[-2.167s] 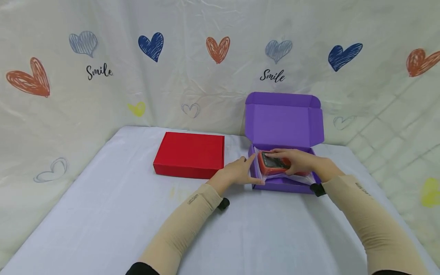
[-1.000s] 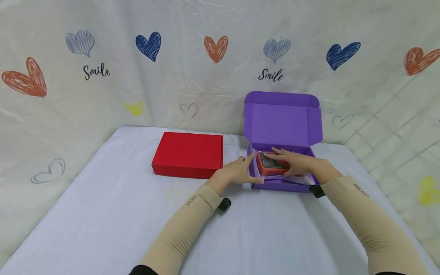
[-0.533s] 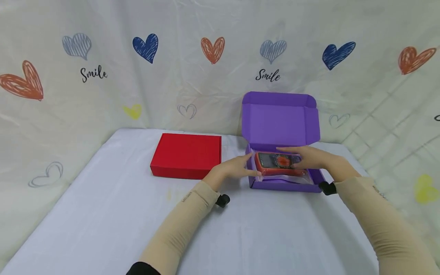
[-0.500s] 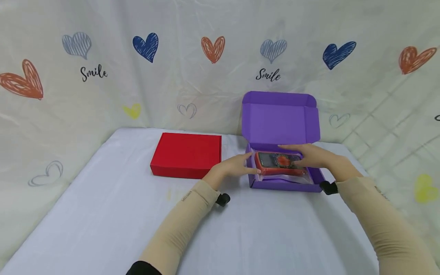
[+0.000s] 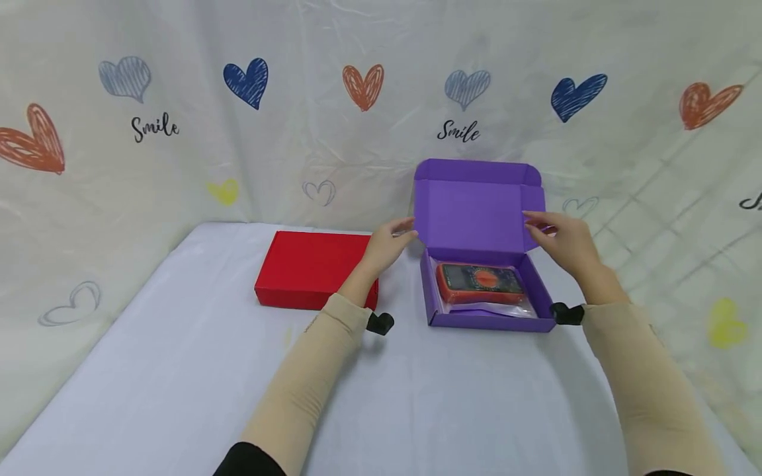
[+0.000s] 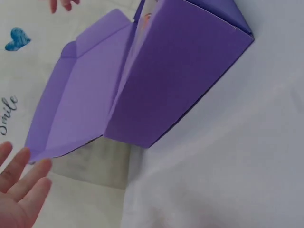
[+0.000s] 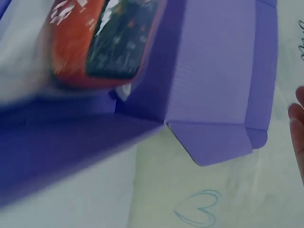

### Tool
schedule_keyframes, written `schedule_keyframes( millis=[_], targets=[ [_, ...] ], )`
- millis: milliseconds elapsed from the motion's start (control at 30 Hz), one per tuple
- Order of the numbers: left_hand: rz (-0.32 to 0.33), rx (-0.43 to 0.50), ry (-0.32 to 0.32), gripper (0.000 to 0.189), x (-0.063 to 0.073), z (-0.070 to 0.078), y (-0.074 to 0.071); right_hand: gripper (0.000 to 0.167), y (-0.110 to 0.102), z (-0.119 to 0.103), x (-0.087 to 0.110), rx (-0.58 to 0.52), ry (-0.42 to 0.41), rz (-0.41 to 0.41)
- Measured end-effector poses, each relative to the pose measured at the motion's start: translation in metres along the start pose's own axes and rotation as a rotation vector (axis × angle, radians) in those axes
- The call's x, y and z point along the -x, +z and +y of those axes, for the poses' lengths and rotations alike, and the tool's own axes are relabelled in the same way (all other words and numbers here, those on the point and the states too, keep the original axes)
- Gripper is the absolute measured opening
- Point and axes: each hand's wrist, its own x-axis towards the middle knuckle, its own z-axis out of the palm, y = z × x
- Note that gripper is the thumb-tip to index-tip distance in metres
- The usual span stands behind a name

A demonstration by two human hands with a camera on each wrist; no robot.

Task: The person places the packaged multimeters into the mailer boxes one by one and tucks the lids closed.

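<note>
An orange multimeter (image 5: 476,284) with a dark face and round dial lies in a clear plastic bag inside the purple box (image 5: 491,320). The box's lid (image 5: 470,215) stands raised at the back. My left hand (image 5: 381,248) is beside the lid's left edge, fingers extended; whether they touch it I cannot tell. On the other side, my right hand (image 5: 565,241) hovers at the lid's right flap with fingers slightly bent and nothing between them. In the right wrist view its fingertips (image 7: 298,114) appear apart from the lid.
A closed red box (image 5: 315,264) sits left of the purple one, partly behind my left hand and forearm. White cloth covers the table (image 5: 178,370). Behind hangs a pale backdrop (image 5: 405,39) printed with hearts.
Both hands have left the inside of the purple box and risen to the two sides of its lid. The right hand no longer covers the multimeter, which stays in the box.
</note>
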Motion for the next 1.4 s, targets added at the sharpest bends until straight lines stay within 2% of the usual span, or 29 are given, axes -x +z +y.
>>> schedule_keyframes(
  millis=[167,233,300,367,433,533,600,667,867,1033,1400],
  targets=[
    [0.150,0.139,-0.032,0.044,-0.004,-0.006,0.004,0.025,0.013,0.009,-0.002,-0.086,0.136,0.218],
    [0.182,0.173,-0.041,0.044,-0.006,-0.008,0.007,0.025,0.016,0.014,-0.002,-0.095,0.212,0.272],
    [0.204,0.192,-0.050,0.044,-0.009,-0.011,0.010,0.027,0.017,0.019,-0.002,-0.095,0.325,0.294],
    [0.212,0.194,-0.064,0.045,-0.013,-0.012,0.013,0.033,0.016,0.023,-0.004,-0.094,0.455,0.275],
    [0.203,0.190,-0.092,0.047,-0.016,-0.012,0.015,0.042,0.015,0.027,-0.005,-0.101,0.568,0.209],
    [0.158,0.184,-0.147,0.052,-0.021,-0.013,0.018,0.056,0.014,0.032,-0.007,-0.115,0.663,0.079],
    [0.131,0.194,-0.179,0.055,-0.023,-0.014,0.020,0.062,0.015,0.036,-0.007,-0.121,0.690,0.021],
    [0.110,0.210,-0.206,0.057,-0.026,-0.016,0.022,0.065,0.016,0.038,-0.007,-0.125,0.714,-0.005],
    [0.053,0.270,-0.269,0.056,-0.026,-0.017,0.027,0.064,0.020,0.042,-0.007,-0.180,0.781,-0.023],
    [0.022,0.335,-0.320,0.056,-0.024,-0.013,0.030,0.058,0.022,0.043,-0.008,-0.154,0.786,-0.009],
    [0.045,0.377,-0.294,0.052,-0.023,-0.014,0.034,0.051,0.022,0.039,-0.012,-0.100,0.776,0.005]
  ],
)
